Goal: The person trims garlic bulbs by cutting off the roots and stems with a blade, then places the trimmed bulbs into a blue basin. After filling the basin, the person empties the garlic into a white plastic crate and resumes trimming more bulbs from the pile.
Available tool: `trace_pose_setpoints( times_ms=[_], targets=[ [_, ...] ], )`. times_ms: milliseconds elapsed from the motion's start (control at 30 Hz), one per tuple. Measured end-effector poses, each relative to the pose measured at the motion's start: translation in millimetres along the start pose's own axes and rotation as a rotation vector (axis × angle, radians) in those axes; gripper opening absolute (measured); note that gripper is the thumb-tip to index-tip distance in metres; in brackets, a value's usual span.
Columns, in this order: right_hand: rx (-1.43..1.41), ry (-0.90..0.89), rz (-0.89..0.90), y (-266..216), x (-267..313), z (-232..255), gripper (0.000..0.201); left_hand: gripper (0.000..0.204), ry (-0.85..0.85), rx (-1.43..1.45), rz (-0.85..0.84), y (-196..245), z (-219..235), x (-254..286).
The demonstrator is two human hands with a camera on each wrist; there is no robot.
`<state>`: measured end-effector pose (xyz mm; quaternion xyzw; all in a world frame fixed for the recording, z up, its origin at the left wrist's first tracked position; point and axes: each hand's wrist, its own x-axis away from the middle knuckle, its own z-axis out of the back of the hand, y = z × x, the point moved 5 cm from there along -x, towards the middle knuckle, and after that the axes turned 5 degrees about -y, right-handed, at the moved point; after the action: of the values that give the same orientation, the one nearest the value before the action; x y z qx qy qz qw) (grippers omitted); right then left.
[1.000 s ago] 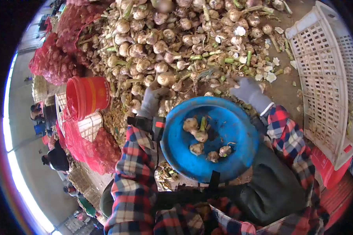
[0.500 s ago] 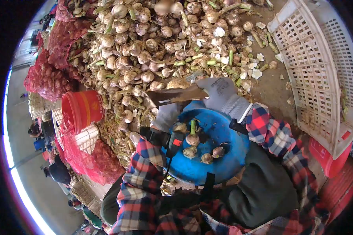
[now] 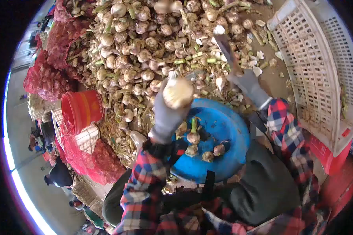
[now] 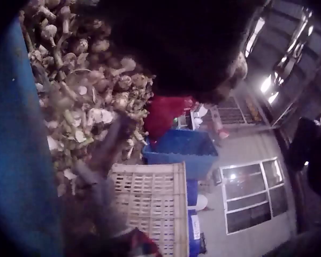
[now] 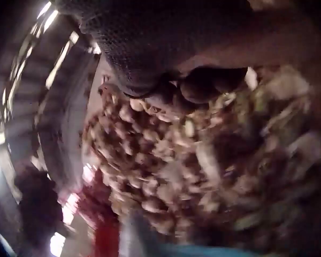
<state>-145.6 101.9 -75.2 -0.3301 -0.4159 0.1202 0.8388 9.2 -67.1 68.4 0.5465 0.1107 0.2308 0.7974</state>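
In the head view, my gloved left hand grips a large garlic bulb with its pale face up, over the left rim of a blue basin. Several small bulbs lie in the basin, one with a green stem. My gloved right hand, right of the bulb and apart from it, holds a long flat blade that points up and away. The left wrist view shows the blade blurred; in the right wrist view a dark glove covers the top.
A large heap of stemmed garlic spreads beyond the basin. White slatted crates stand at the right, with a red container below. On the left are a red bucket and red net bags. People are further off.
Both hands came from the heap to above the basin. The blade, earlier across above the left hand, has swung up and right with my right hand. The bulb in my left hand now shows.
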Motion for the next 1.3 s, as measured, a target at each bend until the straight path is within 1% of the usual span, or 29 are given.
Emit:
trace_pose_setpoints(
  times_ms=[67,100,133,167,200,233,300,367,400,433,467,500,533,567,633,667,700,733,800,833,900,933,967,1033,1100,1167,1200,1267,1300],
  targets=[
    [-0.284,-0.251,0.343,-42.0,-2.9,-13.5,0.041,0.057,-0.119,-0.1,-0.091,6.3,-20.1,-22.2],
    [-0.751,-0.387,0.177,-58.4,5.1,-23.6,0.039,0.058,-0.192,-0.168,-0.093,9.6,-30.7,-23.3],
    [-0.827,-0.468,0.167,-69.3,19.0,-19.2,0.038,0.045,-0.186,-0.324,-0.159,11.5,-33.6,-25.0],
    [-0.9,-0.543,0.164,-77.9,26.6,-14.1,0.038,0.039,-0.142,-0.445,-0.261,21.3,-30.2,-28.8],
    [-1.06,-0.451,0.334,-91.5,34.7,-7.3,0.033,0.037,0.029,-0.408,-0.201,19.3,-22.2,-29.8],
    [-1.057,-0.456,0.343,-101.5,33.2,-2.5,0.033,0.036,0.194,-0.366,-0.136,14.0,-15.2,-27.2],
    [-0.723,-0.277,0.397,-108.6,36.6,5.7,0.032,0.035,0.258,-0.236,-0.023,-10.1,-16.5,-20.4],
    [-0.628,-0.25,0.448,-109.0,33.3,3.1,0.033,0.028,0.05,0.66,0.31,-42.9,-50.6,-18.6],
    [-0.377,-0.252,0.451,-109.2,31.5,1.3,0.034,0.024,-0.066,1.108,0.47,-49.5,-66.9,-14.3],
    [-0.125,-0.25,0.452,-109.2,28.8,-0.2,0.036,0.024,-0.062,1.107,0.467,-56.2,-58.9,-13.6],
    [-0.046,-0.187,0.581,-114.0,28.8,3.8,0.039,0.021,-0.158,0.474,0.124,-50.0,-37.5,-17.9],
    [-0.046,-0.19,0.578,-111.1,24.0,5.5,0.039,0.02,-0.239,-0.164,-0.206,-37.5,-29.5,-14.5],
    [0.186,-0.217,0.511,-101.3,14.2,5.7,0.038,0.018,-0.275,-0.081,-0.052,-25.5,-24.4,-15.7],
    [0.417,-0.24,0.437,-90.3,5.3,7.6,0.037,0.018,-0.28,-0.077,-0.055,-8.7,-18.2,-15.8],
    [0.777,-0.258,0.158,-57.8,-13.8,10.6,0.044,0.017,-0.664,0.512,0.443,4.5,-21.7,2.2],
    [0.774,-0.259,0.155,-46.4,-12.9,13.1,0.044,0.021,-0.816,0.51,0.589,16.7,-18.0,15.1],
    [0.691,-0.235,0.043,-33.7,-8.6,16.6,0.047,0.021,-0.81,0.511,0.591,9.3,-8.8,14.4],
    [0.605,-0.215,-0.074,-19.5,-5.9,19.9,0.051,0.024,-0.66,0.377,0.422,-2.2,7.3,5.0],
    [0.476,-0.177,-0.031,21.9,-19.4,0.6,0.054,0.029,-0.377,-0.025,0.164,-46.7,47.0,-15.1],
    [0.353,-0.122,0.027,6.8,-12.9,1.3,0.056,0.03,-0.227,-0.289,0.059,-71.2,67.9,-33.0],
    [0.471,-0.103,-0.097,-3.4,0.7,5.3,0.058,0.037,-0.33,-0.78,0.06,-114.8,84.4,-49.3],
    [0.453,-0.213,-0.104,-5.6,2.3,-0.5,0.058,0.035,-0.418,-0.905,0.194,-120.2,80.1,-51.2],
    [0.434,-0.32,-0.107,-9.3,2.6,-6.0,0.058,0.035,-0.414,-0.901,0.193,-126.6,79.8,-53.5],
    [0.534,-0.246,-0.085,-10.8,4.5,-5.4,0.055,0.029,-0.511,-1.071,0.106,-148.8,74.1,-59.0],
    [0.52,-0.053,-0.006,-7.4,7.0,-3.2,0.051,0.027,-0.319,-0.964,0.212,-147.0,84.0,-67.2],
    [0.509,-0.164,-0.063,-8.1,7.2,-0.7,0.052,0.025,-0.091,-0.654,-0.086,-156.4,94.3,-72.7],
    [0.502,-0.175,-0.063,-6.9,4.6,-2.8,0.049,0.025,-0.093,-0.655,-0.088,-144.9,90.5,-70.7],
    [0.491,-0.183,-0.055,-17.9,8.1,-5.5,0.045,0.028,-0.195,-0.028,0.341,-125.3,68.5,-57.3],
    [0.517,-0.166,0.038,-41.3,16.6,-6.3,0.042,0.033,-0.175,0.096,0.477,-126.7,56.1,-51.6]
  ],
)
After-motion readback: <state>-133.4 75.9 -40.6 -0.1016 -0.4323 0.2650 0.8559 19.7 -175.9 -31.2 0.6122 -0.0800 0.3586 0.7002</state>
